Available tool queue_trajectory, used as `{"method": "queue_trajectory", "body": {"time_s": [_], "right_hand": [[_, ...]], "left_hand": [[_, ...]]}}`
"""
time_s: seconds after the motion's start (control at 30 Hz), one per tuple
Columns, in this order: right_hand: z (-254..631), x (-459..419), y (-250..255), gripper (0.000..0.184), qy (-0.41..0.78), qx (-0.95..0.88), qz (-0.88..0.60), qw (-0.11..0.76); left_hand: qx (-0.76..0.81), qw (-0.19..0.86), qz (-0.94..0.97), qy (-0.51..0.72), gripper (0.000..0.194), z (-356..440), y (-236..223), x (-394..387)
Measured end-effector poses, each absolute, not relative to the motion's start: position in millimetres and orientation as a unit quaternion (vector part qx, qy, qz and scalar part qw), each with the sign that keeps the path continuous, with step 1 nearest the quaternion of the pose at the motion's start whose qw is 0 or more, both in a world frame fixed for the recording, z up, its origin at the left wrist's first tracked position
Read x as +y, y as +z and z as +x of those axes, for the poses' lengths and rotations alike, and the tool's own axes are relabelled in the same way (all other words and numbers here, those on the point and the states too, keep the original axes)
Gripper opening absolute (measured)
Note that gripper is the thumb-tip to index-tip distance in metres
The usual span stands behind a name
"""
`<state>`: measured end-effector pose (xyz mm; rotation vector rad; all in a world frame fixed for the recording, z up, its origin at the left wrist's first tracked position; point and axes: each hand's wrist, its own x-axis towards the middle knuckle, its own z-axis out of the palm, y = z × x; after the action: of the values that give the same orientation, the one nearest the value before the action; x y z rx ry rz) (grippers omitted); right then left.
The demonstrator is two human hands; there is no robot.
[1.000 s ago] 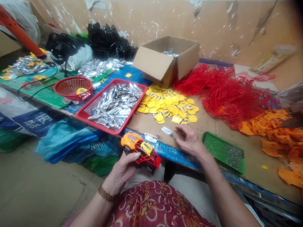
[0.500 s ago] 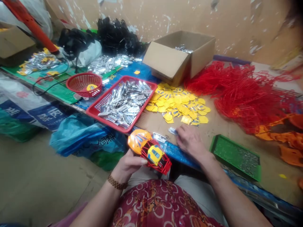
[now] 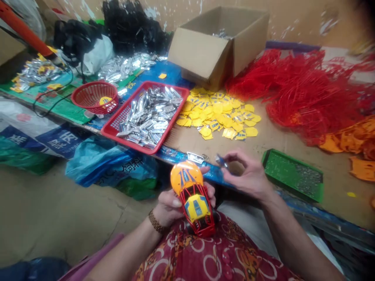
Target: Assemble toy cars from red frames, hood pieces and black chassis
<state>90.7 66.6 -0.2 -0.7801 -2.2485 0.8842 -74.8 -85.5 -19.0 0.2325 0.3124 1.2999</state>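
My left hand [image 3: 170, 205] is closed around a toy car [image 3: 195, 199] with an orange front, a red frame and a yellow roof panel, held in front of my body. Between the thumb and fingertips of my right hand [image 3: 249, 173] is a small silvery part [image 3: 219, 160], just over the table's front edge; its exact shape is blurred. Another chrome piece [image 3: 195, 157] lies on the edge beyond the car. A red tray [image 3: 107, 132] full of such chrome pieces sits beyond it, left of a pile of yellow panels [image 3: 219, 111].
A green tray [image 3: 275, 168] of tiny screw-like bits lies to the right. Behind are red plastic frames [image 3: 304, 93], orange shells [image 3: 351, 140] and an open cardboard box [image 3: 202, 50]. On the left stands a round red basket [image 3: 88, 97]; blue bags [image 3: 108, 164] hang below the table edge.
The toy car has turned more upright and come closer to my body. My right hand has lifted the silvery part off the table and drawn it back. The view has tilted down.
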Motion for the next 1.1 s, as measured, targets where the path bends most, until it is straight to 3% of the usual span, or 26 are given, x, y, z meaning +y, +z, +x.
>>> {"method": "queue_trajectory", "body": {"time_s": [0.13,0.3,0.47,0.7,0.9,1.1], "right_hand": [[99,37,21,0.022,0.467,-0.781,-0.28,0.306],[99,11,25,0.02,0.565,-0.736,-0.256,0.271],[97,-5,15,0.022,0.557,-0.704,-0.294,0.327],[91,-18,9,0.018,0.531,-0.714,-0.315,0.329],[90,-27,11,0.022,0.501,-0.732,-0.295,0.355],[92,-30,5,0.021,0.514,-0.705,-0.332,0.359]], "left_hand": [[0.192,0.77,0.08,0.603,0.084,-70,-21,-93],[0.276,0.745,0.0,0.607,0.051,-61,-29,-103],[0.318,0.757,-0.027,0.57,0.039,-55,-30,-103],[0.456,0.676,-0.06,0.576,0.026,-53,-12,-110],[0.41,0.688,-0.006,0.599,0.056,-60,-12,-125],[0.457,0.676,0.118,0.566,0.055,-61,-17,-120]]}}
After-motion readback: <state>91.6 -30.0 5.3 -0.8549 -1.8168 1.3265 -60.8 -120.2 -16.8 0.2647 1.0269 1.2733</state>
